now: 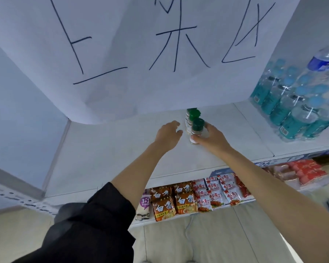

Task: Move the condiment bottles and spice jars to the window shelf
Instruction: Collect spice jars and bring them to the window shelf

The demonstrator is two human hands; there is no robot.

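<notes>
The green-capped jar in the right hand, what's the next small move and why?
Probably let go of it. The right hand holds the green-capped jar upright on the white shelf, close beside the other jars. The left hand hovers open nearby, holding nothing.

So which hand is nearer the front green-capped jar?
Right. The right hand holds the front jar; the left hand hangs open just to its left, not touching.
</notes>
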